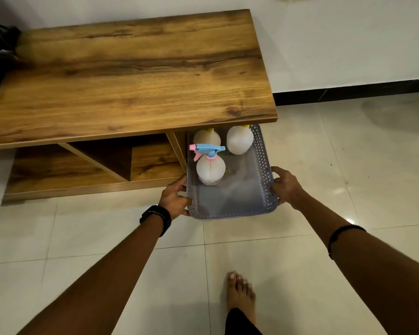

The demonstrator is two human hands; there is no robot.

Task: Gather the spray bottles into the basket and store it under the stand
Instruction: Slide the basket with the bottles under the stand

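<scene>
Grey perforated basket [264, 165] on tiled floor [348, 165], far end tucked under right end of wooden stand [131, 76], near end sticking out toward camera. Left hand [174, 197] clamped on basket's left near corner, fingers [179, 183] curled over rim. Right hand [287, 187] gripping right rim, fingers [277, 171] wrapped over edge. Three white spray bottles inside, all upright: front bottle [210, 169] with blue and pink trigger head near left wall; back-left bottle [207, 137] and back-right bottle [240, 140] partly hidden under stand's top edge, yellow caps just showing. Near half of basket bare. Black watch [156, 220] on left wrist, dark band [344, 232] on right forearm. Bare foot [240, 293] on floor below. Open compartments of stand visible left of basket.
</scene>
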